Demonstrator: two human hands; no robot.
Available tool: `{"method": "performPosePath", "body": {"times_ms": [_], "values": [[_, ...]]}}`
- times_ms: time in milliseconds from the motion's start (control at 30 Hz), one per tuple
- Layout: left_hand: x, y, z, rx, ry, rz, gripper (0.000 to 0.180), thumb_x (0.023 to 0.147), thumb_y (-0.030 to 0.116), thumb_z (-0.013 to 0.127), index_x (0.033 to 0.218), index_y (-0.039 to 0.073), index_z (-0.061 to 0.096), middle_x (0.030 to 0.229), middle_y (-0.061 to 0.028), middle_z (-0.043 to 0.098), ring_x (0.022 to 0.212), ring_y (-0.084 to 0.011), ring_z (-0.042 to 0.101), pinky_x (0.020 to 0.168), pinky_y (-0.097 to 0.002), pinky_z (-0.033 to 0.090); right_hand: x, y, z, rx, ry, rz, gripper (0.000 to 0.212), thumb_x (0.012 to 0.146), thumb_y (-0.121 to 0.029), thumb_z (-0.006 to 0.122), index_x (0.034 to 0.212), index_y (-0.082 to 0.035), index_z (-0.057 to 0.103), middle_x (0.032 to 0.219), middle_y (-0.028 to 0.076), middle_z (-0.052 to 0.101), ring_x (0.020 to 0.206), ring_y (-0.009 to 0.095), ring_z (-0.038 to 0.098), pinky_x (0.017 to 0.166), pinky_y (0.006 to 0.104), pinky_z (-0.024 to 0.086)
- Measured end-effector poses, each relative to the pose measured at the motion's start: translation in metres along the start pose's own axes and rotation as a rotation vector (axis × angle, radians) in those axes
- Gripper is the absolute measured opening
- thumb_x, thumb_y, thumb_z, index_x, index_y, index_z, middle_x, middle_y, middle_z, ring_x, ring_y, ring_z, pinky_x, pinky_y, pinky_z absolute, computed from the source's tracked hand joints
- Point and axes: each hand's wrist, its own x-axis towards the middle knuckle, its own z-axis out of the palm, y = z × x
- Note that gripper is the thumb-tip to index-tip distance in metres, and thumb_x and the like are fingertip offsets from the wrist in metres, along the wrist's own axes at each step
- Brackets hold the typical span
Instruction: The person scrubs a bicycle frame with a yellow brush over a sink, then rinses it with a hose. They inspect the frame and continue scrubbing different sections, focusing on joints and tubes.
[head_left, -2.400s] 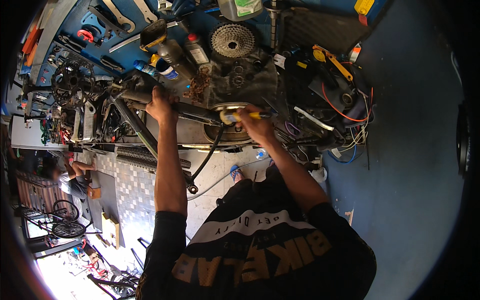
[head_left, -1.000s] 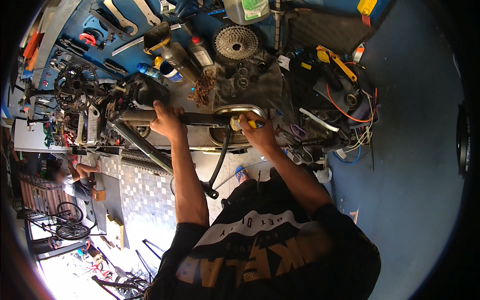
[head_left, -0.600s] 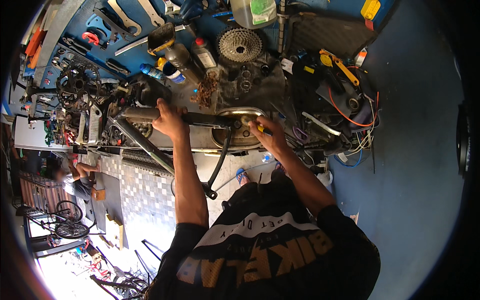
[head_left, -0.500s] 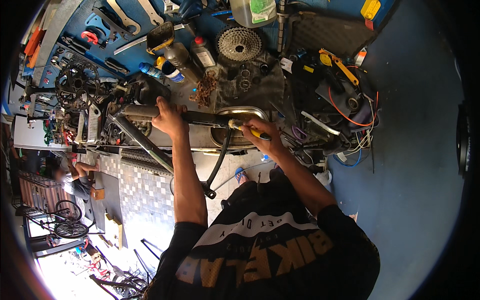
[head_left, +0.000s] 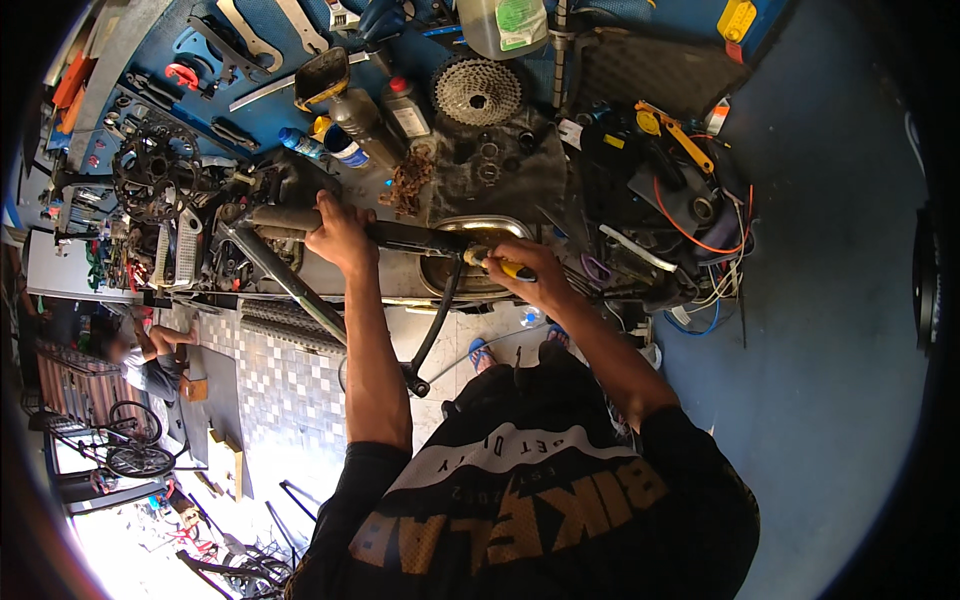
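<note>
A dark bicycle frame [head_left: 290, 280] is held out over the front edge of the workbench, its thick tube running left to right. My left hand [head_left: 340, 235] is closed round that tube near its left part. In my right hand [head_left: 530, 272] is a brush [head_left: 517, 271] with a yellow and black handle. Its pale bristles touch the frame where the thick tube meets a thinner one, at the right end. Beneath this joint lies an oblong metal tray [head_left: 513, 224], partly hidden by the tube and my right hand.
Behind the tray are a large cassette [head_left: 478, 90], a dark cloth [head_left: 540, 185] with small rings, bottles [head_left: 405, 105] and a rusty chain heap [head_left: 408, 185]. Cables and tools [head_left: 700, 205] clutter the right; a crankset [head_left: 155, 170] stands left. Another person [head_left: 155, 360] sits far left.
My right hand and the brush have shifted slightly to the right along the joint. My left hand keeps its grip, and the frame has barely moved.
</note>
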Motion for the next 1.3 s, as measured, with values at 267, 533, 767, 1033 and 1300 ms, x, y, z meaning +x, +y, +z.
{"method": "performPosePath", "body": {"times_ms": [267,533,767,1033,1300], "values": [[-0.006,0.006,0.006,-0.02,-0.023,-0.009,0.021,0.102,0.019,0.064,0.088,0.004,0.056,0.054,0.0001,0.042,0.042,-0.0124,0.041,0.042,-0.0334,0.041,0.001,0.014,-0.004,-0.039,-0.017,0.032,0.015,0.09,-0.015,0.077,0.089,-0.003,0.068,0.079,0.012,0.068,0.07,0.026,0.067,0.064,0.0356,0.051],[-0.004,0.003,0.003,-0.03,-0.01,-0.047,0.021,0.101,0.019,0.065,0.09,0.003,0.057,0.054,0.0005,0.041,0.042,-0.0121,0.039,0.042,-0.0334,0.04,-0.001,0.006,-0.003,0.011,0.002,0.141,0.016,0.091,-0.016,0.075,0.091,-0.002,0.068,0.08,0.012,0.07,0.074,0.024,0.069,0.068,0.0341,0.052],[-0.001,-0.002,-0.002,0.004,-0.04,-0.001,0.02,0.102,0.019,0.064,0.092,0.003,0.057,0.054,-0.0009,0.043,0.041,-0.0128,0.04,0.042,-0.0338,0.041,0.001,0.0,0.009,0.193,0.041,0.344,0.021,0.096,-0.021,0.073,0.089,-0.002,0.067,0.073,0.005,0.066,0.07,0.009,0.059,0.065,0.0291,0.048],[-0.004,0.002,0.003,-0.059,-0.066,0.001,0.021,0.102,0.017,0.063,0.088,0.003,0.057,0.054,-0.0012,0.046,0.04,-0.0133,0.043,0.041,-0.0337,0.042,0.001,-0.009,0.025,0.151,0.065,0.198,0.024,0.097,-0.018,0.071,0.081,-0.004,0.06,0.068,0.001,0.049,0.066,0.007,0.047,0.059,0.0276,0.041],[-0.003,0.004,0.007,-0.022,-0.059,0.04,0.022,0.101,0.016,0.064,0.085,0.003,0.056,0.055,-0.0009,0.047,0.04,-0.0129,0.046,0.039,-0.0319,0.041,-0.018,-0.008,0.03,-0.081,-0.038,0.022,0.012,0.091,-0.011,0.074,0.089,-0.005,0.064,0.081,0.013,0.064,0.072,0.029,0.066,0.064,0.0397,0.049]]}}
